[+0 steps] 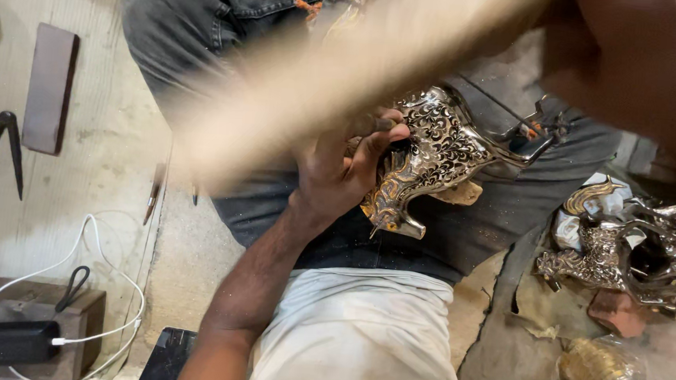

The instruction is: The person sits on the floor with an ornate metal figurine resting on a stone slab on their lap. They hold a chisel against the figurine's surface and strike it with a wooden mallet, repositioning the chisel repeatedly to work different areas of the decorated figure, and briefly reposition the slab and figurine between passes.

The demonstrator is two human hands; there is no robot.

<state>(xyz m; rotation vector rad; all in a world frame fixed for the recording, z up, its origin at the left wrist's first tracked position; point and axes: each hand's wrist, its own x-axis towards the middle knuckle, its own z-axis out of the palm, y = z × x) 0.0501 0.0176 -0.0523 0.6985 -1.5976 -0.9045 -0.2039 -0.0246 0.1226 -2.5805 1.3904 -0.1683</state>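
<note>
Head view looks straight down onto the person's lap (397, 241), where dark trousers fill the centre of the picture and give the work a soft bed to brace against. Across the top, from about ten o'clock to two o'clock, a pale wooden stick (345, 81) sweeps by as a motion blur; it runs up toward the right hand (635, 67) at one o'clock, which is too smeared to tell how its fingers close. Just right of centre lies the ornate metal piece (434, 157), silver with gold scrollwork, resting on the thigh so it stays put. Left hand (339, 174), coming in from six o'clock, has its fingers curled round the piece's near edge and pinches a thin dark punch (381, 124) against the metal, seemingly to steady it at one spot. At three to four o'clock sits a heap of similar finished castings (632, 247), close at hand. At nine o'clock a dark flat stone (49, 86) and a pair of dividers (0, 150) lie on the floor, and at seven o'clock a black charger (14, 342) with a white cable (114, 278) sits on a wooden block (41, 305).
</note>
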